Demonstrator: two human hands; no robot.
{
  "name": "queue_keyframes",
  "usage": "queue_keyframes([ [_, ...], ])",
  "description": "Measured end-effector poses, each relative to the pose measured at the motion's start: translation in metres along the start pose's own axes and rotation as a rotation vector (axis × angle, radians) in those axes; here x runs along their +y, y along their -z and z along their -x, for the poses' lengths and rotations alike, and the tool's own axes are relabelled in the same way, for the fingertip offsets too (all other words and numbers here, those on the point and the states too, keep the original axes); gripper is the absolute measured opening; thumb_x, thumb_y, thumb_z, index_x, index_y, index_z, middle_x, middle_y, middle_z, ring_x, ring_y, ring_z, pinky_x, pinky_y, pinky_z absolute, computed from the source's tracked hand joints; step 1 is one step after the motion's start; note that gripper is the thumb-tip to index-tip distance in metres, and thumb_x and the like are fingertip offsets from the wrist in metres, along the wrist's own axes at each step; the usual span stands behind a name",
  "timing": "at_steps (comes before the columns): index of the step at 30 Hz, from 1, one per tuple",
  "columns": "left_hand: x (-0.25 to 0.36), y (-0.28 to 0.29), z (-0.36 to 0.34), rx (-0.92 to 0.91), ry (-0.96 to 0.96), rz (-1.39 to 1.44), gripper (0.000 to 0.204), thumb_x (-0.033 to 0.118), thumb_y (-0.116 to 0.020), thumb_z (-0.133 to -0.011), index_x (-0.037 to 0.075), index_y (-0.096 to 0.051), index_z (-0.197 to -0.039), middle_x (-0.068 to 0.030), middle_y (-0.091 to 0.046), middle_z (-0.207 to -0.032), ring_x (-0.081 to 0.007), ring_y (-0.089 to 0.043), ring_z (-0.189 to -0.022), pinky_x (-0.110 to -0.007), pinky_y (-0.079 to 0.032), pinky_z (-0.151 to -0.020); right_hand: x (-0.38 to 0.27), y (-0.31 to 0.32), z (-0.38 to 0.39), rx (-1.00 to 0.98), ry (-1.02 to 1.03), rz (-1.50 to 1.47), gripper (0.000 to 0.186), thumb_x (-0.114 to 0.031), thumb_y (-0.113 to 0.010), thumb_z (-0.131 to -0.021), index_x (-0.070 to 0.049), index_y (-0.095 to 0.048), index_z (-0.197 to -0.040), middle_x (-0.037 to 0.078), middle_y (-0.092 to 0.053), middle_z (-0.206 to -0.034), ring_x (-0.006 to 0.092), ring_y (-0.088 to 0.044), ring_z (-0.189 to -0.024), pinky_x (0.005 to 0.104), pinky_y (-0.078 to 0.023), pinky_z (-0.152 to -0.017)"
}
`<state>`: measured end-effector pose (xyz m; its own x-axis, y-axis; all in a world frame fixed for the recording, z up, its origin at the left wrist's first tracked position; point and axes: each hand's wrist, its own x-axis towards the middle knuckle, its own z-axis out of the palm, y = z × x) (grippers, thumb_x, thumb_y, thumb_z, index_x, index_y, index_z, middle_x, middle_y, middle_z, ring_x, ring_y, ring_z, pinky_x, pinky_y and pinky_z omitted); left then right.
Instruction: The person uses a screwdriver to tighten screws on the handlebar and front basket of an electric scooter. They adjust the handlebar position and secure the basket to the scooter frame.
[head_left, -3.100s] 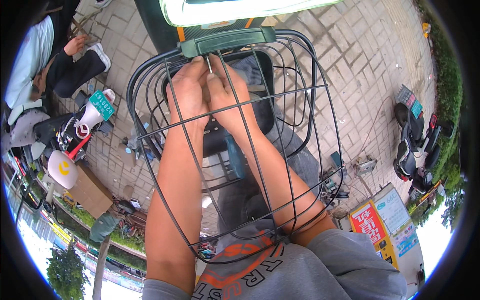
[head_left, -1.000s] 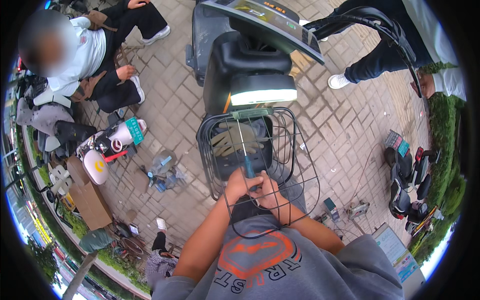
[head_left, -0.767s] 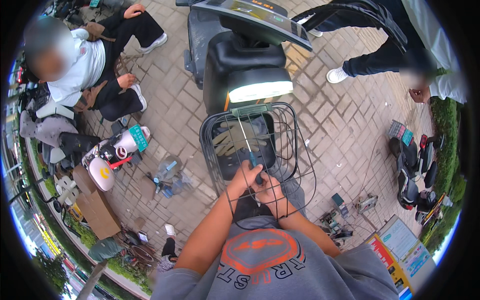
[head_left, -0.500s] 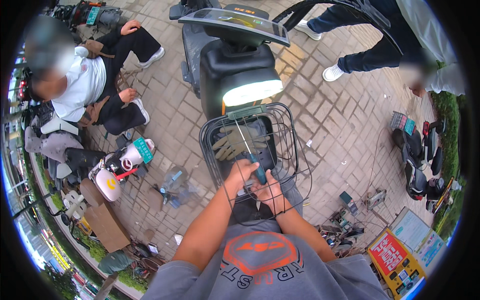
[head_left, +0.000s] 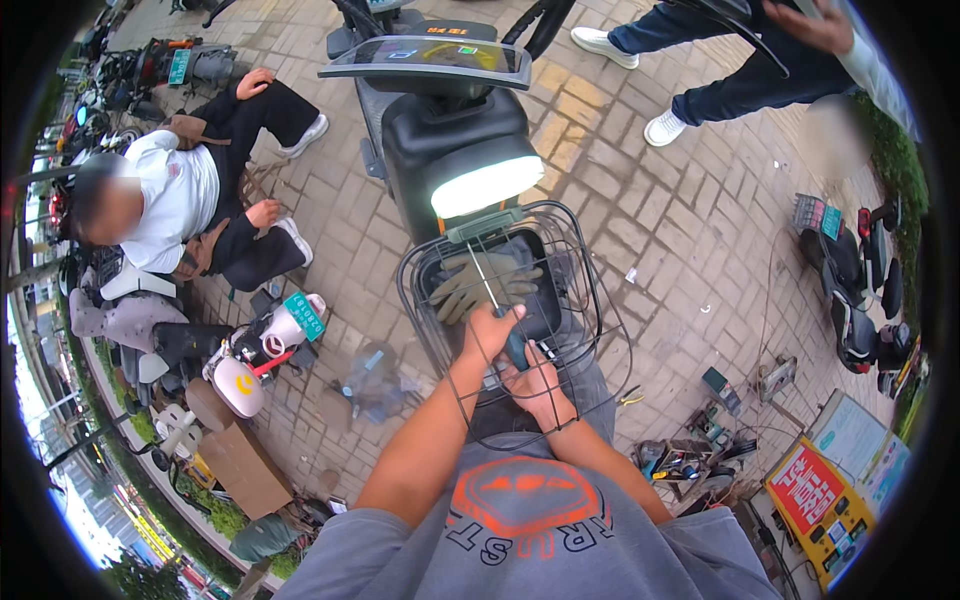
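Note:
A screwdriver (head_left: 516, 349) with a teal handle and a long thin shaft points away from me, its tip near the green-grey bracket (head_left: 485, 225) at the far rim of a black wire basket (head_left: 404, 291). Around the handle's upper part my left hand (head_left: 489, 332) is closed, thumb laid along it. My right hand (head_left: 533, 384) grips the handle's near end with bent fingers. Both hands are seen through the basket's wires. Grey-green work gloves (head_left: 478, 283) lie inside, beneath the shaft. The basket sits in front of a scooter's lit headlight (head_left: 487, 186).
Above the headlight is a display panel (head_left: 425, 63). A person in a white shirt (head_left: 180, 190) sits at left; another in dark trousers (head_left: 725, 100) stands at far right. Parked scooters, a cardboard box (head_left: 245, 466), loose tools (head_left: 685, 452) and a yellow sign stand (head_left: 820, 510) surround me.
The view has shifted slightly, and the scooter front appears further left. My hands stay on the screwdriver, the left one covering more of its handle. The standing person's hand has risen into view.

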<state>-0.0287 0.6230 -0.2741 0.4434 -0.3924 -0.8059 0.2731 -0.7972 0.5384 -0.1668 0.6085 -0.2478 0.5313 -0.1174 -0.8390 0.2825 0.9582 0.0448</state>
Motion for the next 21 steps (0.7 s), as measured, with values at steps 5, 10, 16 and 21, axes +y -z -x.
queue_keyframes([
  [5, 0.026, 0.012, 0.016, -0.172, 0.088, 0.521, 0.028, 0.020, -0.065, -0.088, -0.005, -0.059, -0.100, -0.0128, -0.062, -0.090, -0.0222, -0.060, -0.079, -0.036, -0.050, -0.068, -0.008, -0.014, 0.003, 0.152, -0.091, -0.094, 0.026, -0.035, -0.051, -0.096, -0.011, -0.057, -0.103, 0.006, -0.055, -0.080, 0.0174, -0.047, -0.068, 0.0292, -0.042, -0.064],
  [10, 0.027, 0.015, 0.010, -0.083, -0.062, -0.157, 0.025, 0.015, -0.061, -0.089, -0.004, -0.058, -0.106, -0.0158, -0.062, -0.099, -0.0244, -0.061, -0.094, -0.036, -0.051, -0.079, -0.002, -0.007, 0.005, 0.092, -0.063, 0.046, 0.025, -0.036, -0.052, -0.096, -0.011, -0.057, -0.096, 0.006, -0.058, -0.084, 0.0177, -0.051, -0.061, 0.0302, -0.044, -0.057],
  [16, 0.015, 0.021, 0.015, -0.269, 0.124, 0.485, 0.035, 0.020, -0.060, -0.091, -0.003, -0.053, -0.116, -0.0120, -0.062, -0.098, -0.0215, -0.059, -0.085, -0.033, -0.048, -0.072, -0.006, 0.008, -0.002, -0.021, -0.116, -0.042, 0.022, -0.032, -0.057, -0.094, -0.012, -0.056, -0.104, 0.005, -0.055, -0.089, 0.0170, -0.048, -0.066, 0.0298, -0.040, -0.058],
  [21, 0.050, 0.026, 0.022, -0.160, -0.050, 0.327, 0.029, 0.014, -0.059, -0.090, 0.000, -0.053, -0.115, -0.0089, -0.062, -0.095, -0.0166, -0.058, -0.077, -0.028, -0.046, -0.065, 0.000, 0.001, -0.002, 0.011, 0.091, -0.004, 0.013, -0.022, -0.061, -0.092, -0.011, -0.057, -0.099, 0.006, -0.061, -0.083, 0.0166, -0.056, -0.063, 0.0321, -0.048, -0.058],
])
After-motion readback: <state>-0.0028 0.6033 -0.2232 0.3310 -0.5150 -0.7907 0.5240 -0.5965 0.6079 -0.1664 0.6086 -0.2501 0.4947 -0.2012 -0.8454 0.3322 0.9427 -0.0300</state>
